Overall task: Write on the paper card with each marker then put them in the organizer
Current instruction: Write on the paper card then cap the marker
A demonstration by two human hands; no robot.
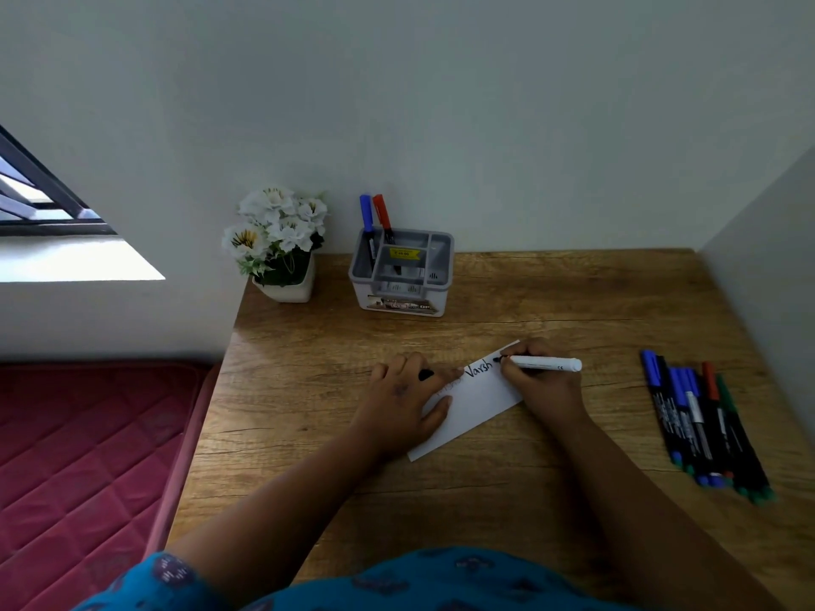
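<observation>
A white paper card (478, 401) lies tilted on the wooden desk (551, 302), with black letters and fainter red writing on it. My right hand (540, 381) grips a white marker (547, 363) with its black tip on the card. My left hand (403, 396) presses the card's left end flat and holds a small black cap (425, 374) under its fingers. The grey organizer (401, 275) stands at the back with a blue marker (367, 218) and a red marker (383, 216) upright in it. Several more markers (701, 423) lie in a row at the right.
A white pot of white artificial flowers (280, 244) stands at the desk's back left corner. Walls close the desk at the back and right. A red quilted mattress (84, 456) lies left of the desk, below a window (39, 196).
</observation>
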